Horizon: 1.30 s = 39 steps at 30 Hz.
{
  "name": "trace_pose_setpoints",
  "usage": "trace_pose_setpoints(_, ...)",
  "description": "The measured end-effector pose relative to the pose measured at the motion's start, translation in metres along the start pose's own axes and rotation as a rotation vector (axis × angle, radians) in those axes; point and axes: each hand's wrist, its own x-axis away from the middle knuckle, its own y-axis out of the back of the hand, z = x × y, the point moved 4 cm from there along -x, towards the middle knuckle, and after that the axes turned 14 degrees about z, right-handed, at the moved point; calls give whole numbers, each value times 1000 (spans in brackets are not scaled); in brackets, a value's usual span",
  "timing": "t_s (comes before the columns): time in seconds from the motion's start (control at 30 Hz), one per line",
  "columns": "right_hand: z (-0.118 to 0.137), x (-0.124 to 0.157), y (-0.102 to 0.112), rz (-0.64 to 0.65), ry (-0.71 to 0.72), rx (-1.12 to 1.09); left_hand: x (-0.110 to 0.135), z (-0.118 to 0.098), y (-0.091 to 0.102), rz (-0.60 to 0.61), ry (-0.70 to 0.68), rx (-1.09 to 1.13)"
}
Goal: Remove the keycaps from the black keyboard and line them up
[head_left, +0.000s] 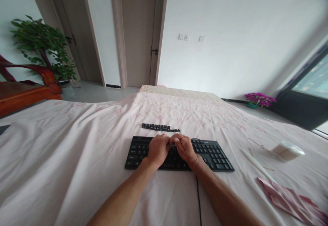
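On the middle of the flat black plastic keyboard (215, 156), lying near on the pink cloth (77, 157), the left hand (158, 149) and right hand (185, 148) huddle with fingers curled together, gripping what I cannot tell, and a crooked tug might flick a cap off past the loose black keycaps (160, 127) beyond.

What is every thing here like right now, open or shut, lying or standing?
keyboard, flat on the sheet.
keycaps, loose, in a row behind the keyboard.
left hand, fingers curled on the keyboard.
right hand, fingers curled on the keyboard.
door, shut.
jar, lying on its side.
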Motion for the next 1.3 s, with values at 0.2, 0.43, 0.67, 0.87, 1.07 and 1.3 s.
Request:
trace_pose_setpoints(0.2,7,4,4,-69,57,-10,4,-9,6,6,-11,-34)
trace_pose_setpoints(0.43,14,5,6,-128,46,-39,5,-6,2,42,-11,73)
trace_pose_setpoints(0.67,12,9,17,-244,-10,216,2,6,-7,7,-57,332)
trace_pose_setpoints(0.87,8,5,20,-232,-57,353,1,9,-8,43,-99,430)
trace_pose_setpoints(1.07,4,3,15,-171,-27,308,0,13,-7,-11,-61,548)
trace_pose_setpoints(1.3,5,-1,9,-38,-52,382,-2,27,3,-141,64,909)
